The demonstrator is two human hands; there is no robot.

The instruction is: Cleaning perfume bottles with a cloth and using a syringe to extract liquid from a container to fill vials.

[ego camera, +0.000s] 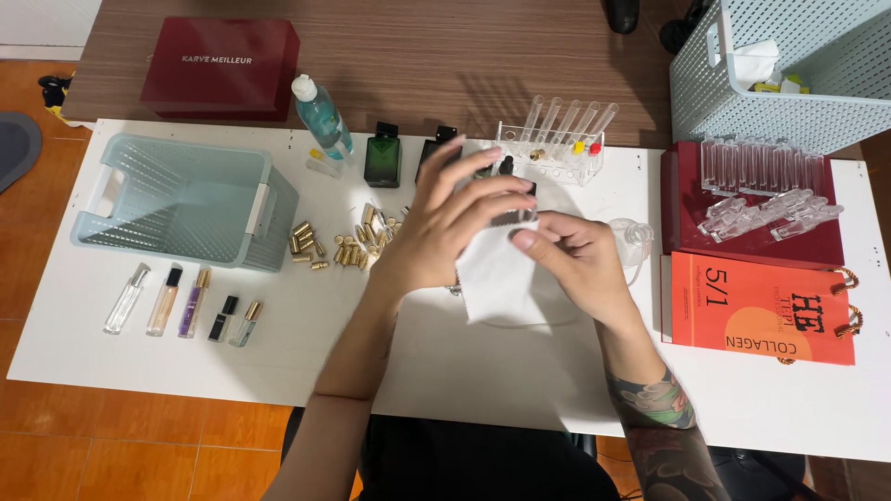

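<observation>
While the left hand (pixel 445 218) grips a dark bottle (pixel 513 206), the right hand (pixel 575 260) pinches a white wipe (pixel 497 278) — both closed.

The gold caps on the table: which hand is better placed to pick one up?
Probably the left hand. The gold caps lie just to its left, while the right hand is farther away and pinches the white wipe.

On the white desk (pixel 111 362) a pale blue basket (pixel 186 199) stands at the left, five slim vials (pixel 181 304) lined up before it. Gold caps (pixel 343 243) lie scattered beside a green bottle (pixel 382 155). An orange box (pixel 756 308) lies at the right.
</observation>
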